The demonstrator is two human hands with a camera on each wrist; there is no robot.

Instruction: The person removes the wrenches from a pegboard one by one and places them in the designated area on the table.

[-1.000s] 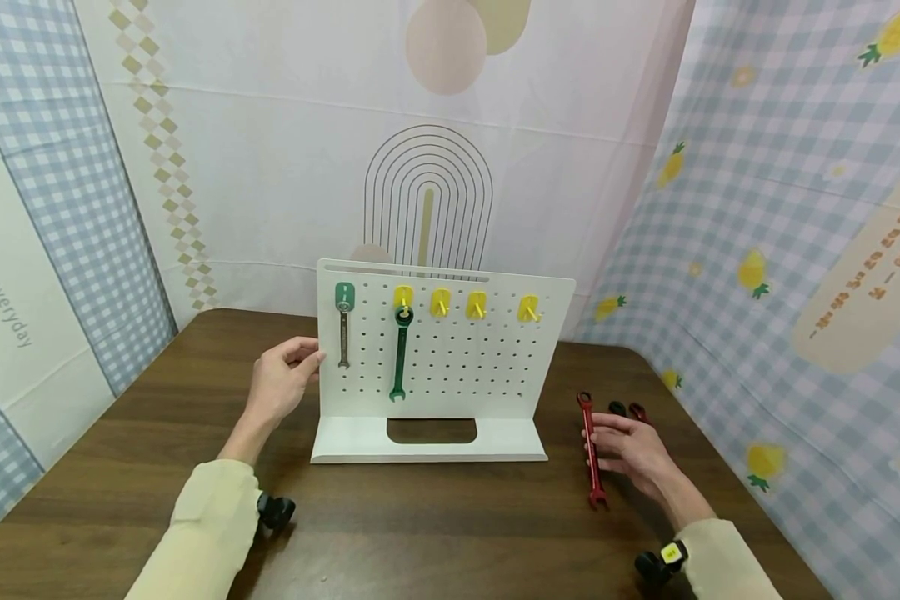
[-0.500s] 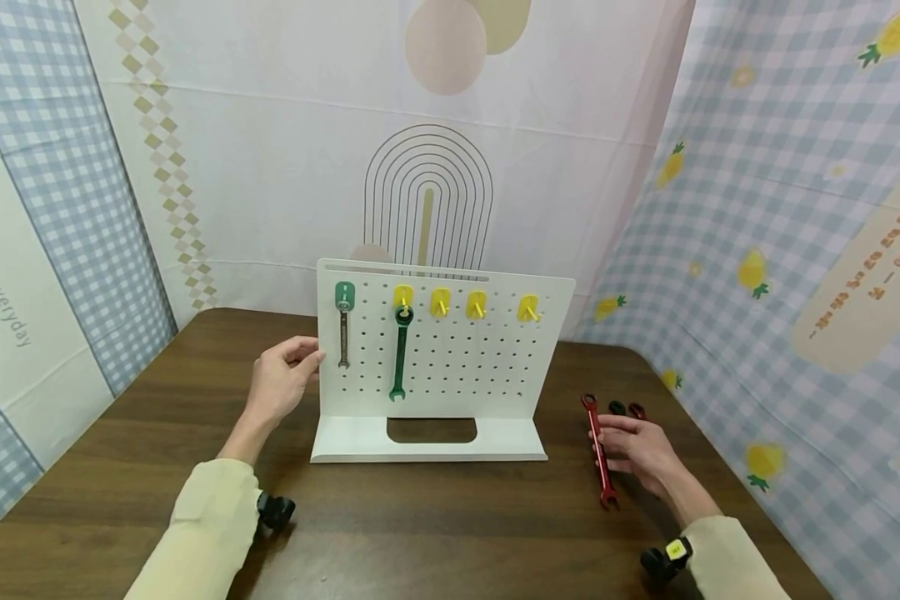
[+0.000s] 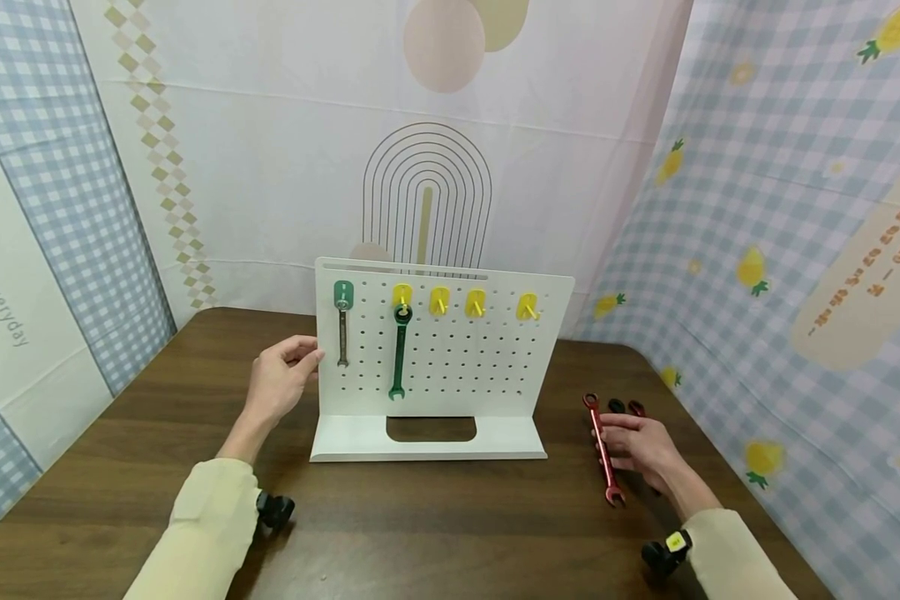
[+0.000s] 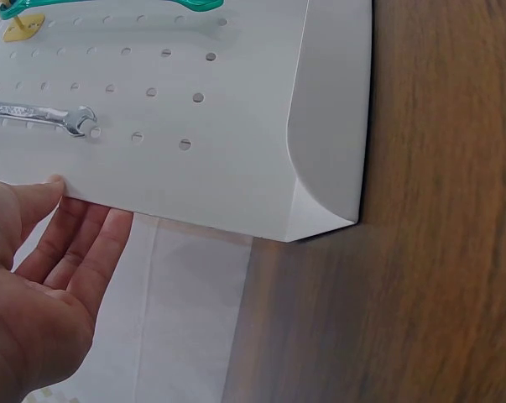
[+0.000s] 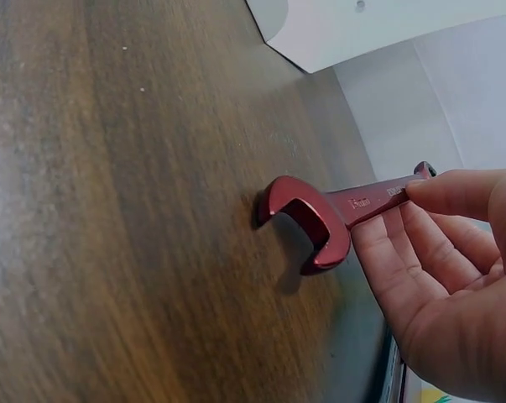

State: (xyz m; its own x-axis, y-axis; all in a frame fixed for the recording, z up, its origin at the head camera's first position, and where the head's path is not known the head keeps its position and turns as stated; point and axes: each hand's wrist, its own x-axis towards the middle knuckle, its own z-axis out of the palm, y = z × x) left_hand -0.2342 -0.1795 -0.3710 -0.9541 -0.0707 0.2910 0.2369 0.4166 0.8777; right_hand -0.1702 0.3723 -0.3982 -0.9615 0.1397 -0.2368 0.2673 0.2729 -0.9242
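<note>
Head view: pinching a red metal wrench [image 3: 606,461] with ring and open ends in the right hand [image 3: 641,450], right of a white perforated board [image 3: 457,354].
Clamped between thumb and fingers, low over the brown wooden table [image 3: 435,525], perhaps touching it; hard to tell. Gripping the board's left edge with the left hand [image 3: 279,379], between thumb and fingertips.

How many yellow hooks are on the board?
4, in a row near the top of the board: the leftmost hook holds the green wrench; the second hook, third hook and rightmost hook are bare.
</note>
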